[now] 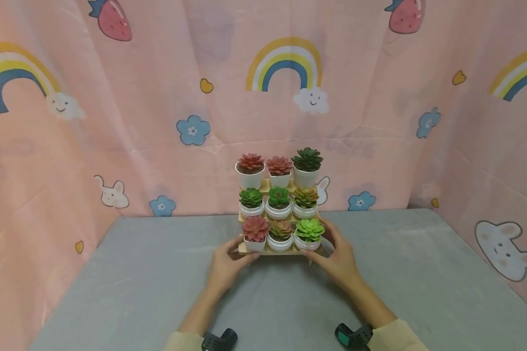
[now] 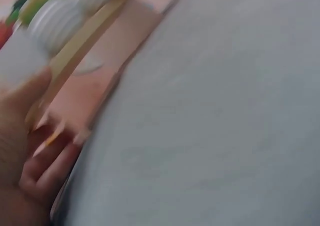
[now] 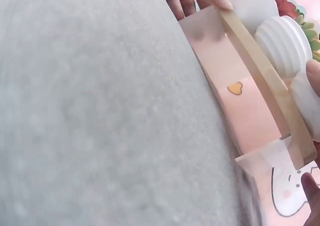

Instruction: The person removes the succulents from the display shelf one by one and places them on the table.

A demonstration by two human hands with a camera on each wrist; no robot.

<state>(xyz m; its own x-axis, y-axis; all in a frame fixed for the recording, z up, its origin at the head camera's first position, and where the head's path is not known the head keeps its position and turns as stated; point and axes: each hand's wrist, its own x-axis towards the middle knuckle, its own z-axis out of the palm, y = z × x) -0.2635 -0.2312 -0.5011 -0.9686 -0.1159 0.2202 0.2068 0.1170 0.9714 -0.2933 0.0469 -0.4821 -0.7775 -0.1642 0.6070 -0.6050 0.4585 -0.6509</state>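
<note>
A three-tier stand with pale wooden shelves (image 1: 272, 253) holds potted succulents in white pots, three on each tier. The bottom tier has a red succulent (image 1: 255, 228), a brownish-green one (image 1: 281, 229) and a bright green one (image 1: 309, 229). My left hand (image 1: 228, 265) grips the stand's lower left end, its thumb along the front edge. At the lower right end, my right hand (image 1: 340, 261) holds on with the thumb in front, by the bright green plant's pot (image 1: 308, 243). The right wrist view shows a clear side panel (image 3: 267, 153) under the wooden shelf.
A grey tabletop (image 1: 158, 282) lies under the stand. Behind and at both sides hangs a pink curtain (image 1: 158, 87) printed with rainbows, flowers and bunnies. Each wrist bears a dark band device (image 1: 353, 336), with light sleeves behind.
</note>
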